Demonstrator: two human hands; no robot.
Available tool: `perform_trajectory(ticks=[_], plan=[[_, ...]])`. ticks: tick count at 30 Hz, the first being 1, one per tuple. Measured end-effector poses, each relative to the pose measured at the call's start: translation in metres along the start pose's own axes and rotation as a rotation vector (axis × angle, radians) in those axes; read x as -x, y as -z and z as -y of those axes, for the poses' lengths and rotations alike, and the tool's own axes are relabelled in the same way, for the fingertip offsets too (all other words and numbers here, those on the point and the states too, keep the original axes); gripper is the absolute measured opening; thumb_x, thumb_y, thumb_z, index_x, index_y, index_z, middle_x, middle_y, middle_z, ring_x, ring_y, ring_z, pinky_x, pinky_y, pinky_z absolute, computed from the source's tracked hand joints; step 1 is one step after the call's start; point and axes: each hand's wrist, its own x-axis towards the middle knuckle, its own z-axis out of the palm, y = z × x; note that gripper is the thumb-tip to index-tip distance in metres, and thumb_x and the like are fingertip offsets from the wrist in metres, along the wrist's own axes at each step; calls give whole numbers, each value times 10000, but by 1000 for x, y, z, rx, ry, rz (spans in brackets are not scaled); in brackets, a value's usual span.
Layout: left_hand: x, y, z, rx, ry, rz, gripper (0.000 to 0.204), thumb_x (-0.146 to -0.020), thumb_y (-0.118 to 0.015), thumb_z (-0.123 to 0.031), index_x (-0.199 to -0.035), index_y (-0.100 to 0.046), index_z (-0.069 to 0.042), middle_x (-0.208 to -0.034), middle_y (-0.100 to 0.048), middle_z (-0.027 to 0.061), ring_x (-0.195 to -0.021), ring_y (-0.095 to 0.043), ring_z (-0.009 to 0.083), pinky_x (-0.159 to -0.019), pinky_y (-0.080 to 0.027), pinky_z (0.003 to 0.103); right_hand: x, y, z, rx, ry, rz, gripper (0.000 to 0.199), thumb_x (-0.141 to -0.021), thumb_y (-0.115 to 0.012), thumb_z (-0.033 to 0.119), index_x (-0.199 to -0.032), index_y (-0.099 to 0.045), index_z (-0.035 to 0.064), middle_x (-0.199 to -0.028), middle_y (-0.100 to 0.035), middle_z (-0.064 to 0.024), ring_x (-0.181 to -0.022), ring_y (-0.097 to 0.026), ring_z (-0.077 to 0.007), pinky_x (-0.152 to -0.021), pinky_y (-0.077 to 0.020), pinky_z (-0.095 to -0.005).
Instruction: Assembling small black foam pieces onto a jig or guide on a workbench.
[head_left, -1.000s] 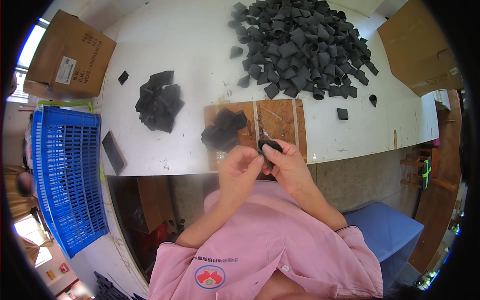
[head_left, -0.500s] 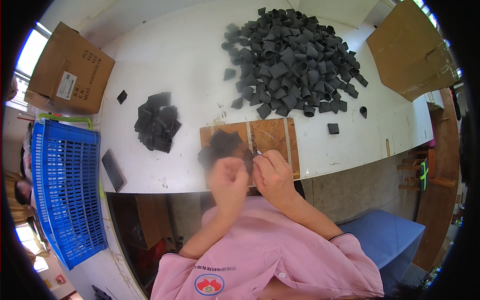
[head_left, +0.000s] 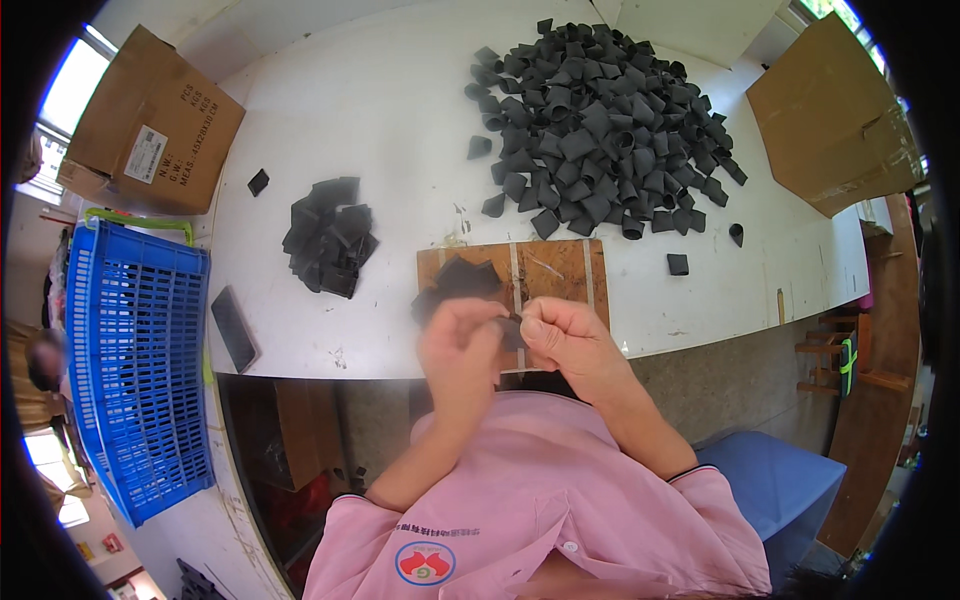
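Observation:
My left hand [head_left: 460, 345] and my right hand [head_left: 574, 345] meet over the front edge of a brown wooden board [head_left: 560, 262]. Between their pinched fingertips is a small black fabric piece [head_left: 511, 334], partly covered by the fingers. Just beyond my left hand, several flat black pieces [head_left: 458, 280] lie on the board's left half. Farther left on the white table is a loose stack of flat black pieces [head_left: 328, 240]. A large heap of black tube-like pieces [head_left: 600, 130] fills the far right of the table.
One cardboard box [head_left: 155, 125] stands at the far left, another [head_left: 835, 115] at the far right. A blue plastic basket [head_left: 140, 370] is beside the table's left edge, near a phone [head_left: 234, 330]. Single black pieces [head_left: 678, 264] lie apart from the heap. A blue stool [head_left: 775, 480] stands at lower right.
My hands have come to the same small black piece, the left slightly raised and the right turned inward. The whole view has shifted slightly.

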Motion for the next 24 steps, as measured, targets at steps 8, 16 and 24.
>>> perform_trajectory(ticks=[8, 16, 24], plan=[[-30, 22, -6, 941, 435, 313, 198, -859, -409, -26, -1024, -511, 12, -706, -553, 85, -328, -295, 50, -328, -252, 194, -36, 6, 21, 228, 52, 166, 223, -891, -498, 222, -738, -492, 61, -626, -400, 61, -530, -312, -22, -460, -267, -174], [-31, 6, -21, -281, -554, 168, 335, -789, -581, -61, -1106, -507, 18, -938, -559, 108, -767, -514, 127, -628, -409, 205, -19, -2, 16, 831, 673, -249, 229, -783, -628, 167, -893, -532, -10, -752, -506, -50, -639, -499, -150, -549, -409, -247], [-25, -1, -26, -124, -556, 137, 57, -790, -549, -9, -845, -557, 3, -848, -564, 85, -800, -519, 158, -737, -415, 261, -16, -17, 10, 1303, 1123, -307, 332, -608, -720, 123, -880, -561, 17, -802, -517, -76, -686, -535, -222, -518, -445, -284]])
